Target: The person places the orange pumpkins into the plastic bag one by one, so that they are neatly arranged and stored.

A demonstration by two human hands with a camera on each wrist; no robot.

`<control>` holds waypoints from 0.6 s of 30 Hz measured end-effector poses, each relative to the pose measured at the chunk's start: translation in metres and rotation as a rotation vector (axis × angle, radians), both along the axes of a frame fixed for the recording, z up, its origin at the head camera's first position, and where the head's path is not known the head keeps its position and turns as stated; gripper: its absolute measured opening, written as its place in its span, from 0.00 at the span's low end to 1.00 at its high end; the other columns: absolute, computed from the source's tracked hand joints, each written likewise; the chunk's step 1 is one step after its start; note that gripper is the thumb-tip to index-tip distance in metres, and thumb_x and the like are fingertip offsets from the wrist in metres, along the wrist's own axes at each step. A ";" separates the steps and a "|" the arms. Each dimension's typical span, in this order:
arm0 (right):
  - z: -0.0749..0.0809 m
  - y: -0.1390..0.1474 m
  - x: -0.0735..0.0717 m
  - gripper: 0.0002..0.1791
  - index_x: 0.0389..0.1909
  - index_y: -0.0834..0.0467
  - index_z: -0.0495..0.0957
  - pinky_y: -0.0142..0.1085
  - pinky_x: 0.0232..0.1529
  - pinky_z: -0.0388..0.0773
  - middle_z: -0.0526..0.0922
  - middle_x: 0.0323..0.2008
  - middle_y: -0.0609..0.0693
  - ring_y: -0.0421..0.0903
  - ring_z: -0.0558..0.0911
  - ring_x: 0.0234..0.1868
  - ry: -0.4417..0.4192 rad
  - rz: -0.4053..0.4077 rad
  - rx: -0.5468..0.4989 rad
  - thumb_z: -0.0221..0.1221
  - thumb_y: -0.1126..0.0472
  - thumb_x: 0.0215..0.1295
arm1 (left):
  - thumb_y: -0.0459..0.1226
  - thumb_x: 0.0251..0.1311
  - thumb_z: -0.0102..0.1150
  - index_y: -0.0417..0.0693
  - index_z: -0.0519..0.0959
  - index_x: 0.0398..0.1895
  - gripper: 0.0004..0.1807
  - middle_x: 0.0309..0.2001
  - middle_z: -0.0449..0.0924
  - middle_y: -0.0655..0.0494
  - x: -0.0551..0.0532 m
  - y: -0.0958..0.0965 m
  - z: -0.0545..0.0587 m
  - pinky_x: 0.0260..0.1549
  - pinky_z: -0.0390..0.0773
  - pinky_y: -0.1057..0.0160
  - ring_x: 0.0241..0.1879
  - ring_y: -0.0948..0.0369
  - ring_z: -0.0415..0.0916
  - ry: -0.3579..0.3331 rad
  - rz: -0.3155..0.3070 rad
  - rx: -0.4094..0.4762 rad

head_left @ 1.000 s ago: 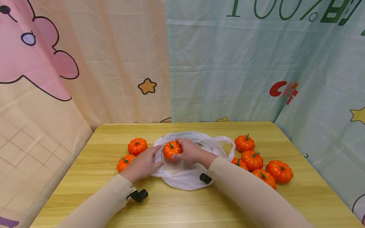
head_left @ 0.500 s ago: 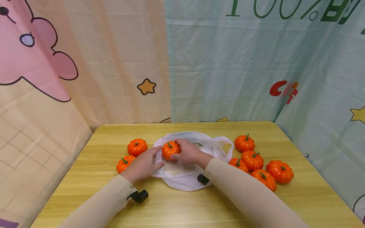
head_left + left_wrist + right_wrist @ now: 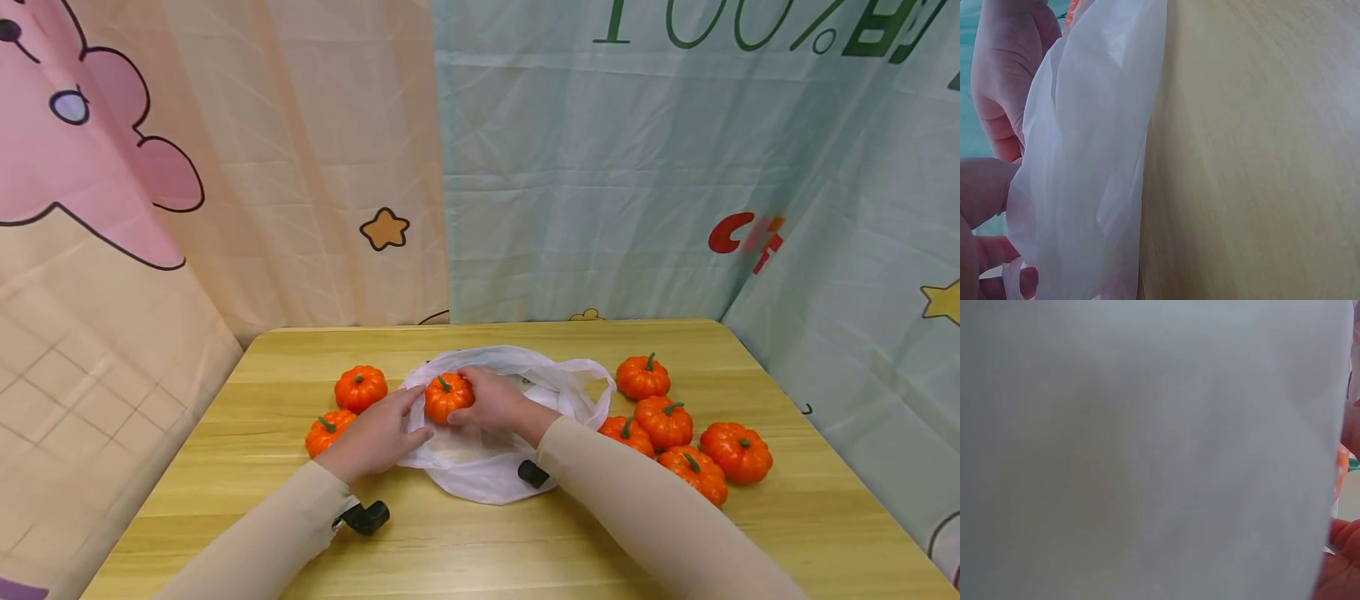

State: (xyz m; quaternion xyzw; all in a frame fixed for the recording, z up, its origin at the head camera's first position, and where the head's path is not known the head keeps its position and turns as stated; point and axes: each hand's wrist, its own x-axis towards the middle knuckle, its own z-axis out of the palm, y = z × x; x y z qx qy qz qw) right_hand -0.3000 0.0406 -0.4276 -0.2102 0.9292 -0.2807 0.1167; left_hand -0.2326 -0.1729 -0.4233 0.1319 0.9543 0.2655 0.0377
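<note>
A small orange pumpkin with a green stem is at the mouth of a white plastic bag. My right hand grips it from the right side, thumb near and fingers on the far side. At the bag's left edge, my left hand holds the plastic, thumb and fingers spread apart. In the left wrist view, the fingers reach round the bag's edge, partly behind the plastic. The bag fills most of the right wrist view, where a strip of the pumpkin shows between the hands.
Two more pumpkins lie left of the bag, one partly behind the left hand. Several others are grouped on the right side of the wooden table. Printed curtains stand around the table's back and sides.
My right hand has shifted slightly left with the pumpkin, toward the left hand. The left hand has stayed at the bag's edge.
</note>
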 end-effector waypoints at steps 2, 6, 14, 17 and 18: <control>0.000 -0.001 0.000 0.45 0.76 0.59 0.66 0.51 0.75 0.72 0.75 0.71 0.58 0.57 0.77 0.68 0.004 -0.002 -0.005 0.74 0.49 0.63 | 0.47 0.68 0.68 0.44 0.65 0.80 0.41 0.76 0.70 0.44 0.000 0.000 0.000 0.72 0.72 0.39 0.75 0.43 0.70 -0.001 0.002 0.003; -0.001 -0.001 -0.001 0.44 0.76 0.59 0.67 0.51 0.76 0.72 0.76 0.70 0.57 0.57 0.77 0.68 -0.001 -0.011 -0.012 0.74 0.50 0.63 | 0.47 0.68 0.69 0.44 0.65 0.80 0.41 0.76 0.71 0.44 0.000 0.000 -0.001 0.72 0.72 0.39 0.74 0.43 0.70 -0.001 0.001 0.004; -0.001 -0.003 -0.001 0.44 0.77 0.56 0.66 0.51 0.76 0.71 0.75 0.71 0.56 0.56 0.76 0.69 -0.012 -0.033 -0.005 0.73 0.49 0.64 | 0.47 0.68 0.69 0.44 0.64 0.81 0.42 0.76 0.71 0.44 -0.001 -0.001 -0.003 0.72 0.72 0.40 0.74 0.43 0.71 0.010 -0.003 -0.009; -0.001 -0.003 0.000 0.44 0.77 0.56 0.66 0.52 0.76 0.71 0.75 0.72 0.56 0.56 0.76 0.70 -0.017 -0.038 -0.005 0.73 0.49 0.64 | 0.47 0.68 0.69 0.45 0.64 0.81 0.42 0.76 0.71 0.45 -0.002 -0.001 -0.004 0.72 0.72 0.40 0.74 0.43 0.71 0.008 -0.004 -0.007; -0.001 -0.003 0.000 0.44 0.77 0.56 0.66 0.52 0.76 0.71 0.75 0.72 0.56 0.56 0.76 0.70 -0.019 -0.039 -0.006 0.73 0.49 0.64 | 0.47 0.68 0.69 0.45 0.64 0.81 0.42 0.76 0.71 0.45 -0.002 -0.001 -0.004 0.72 0.72 0.40 0.74 0.43 0.71 0.009 -0.003 -0.006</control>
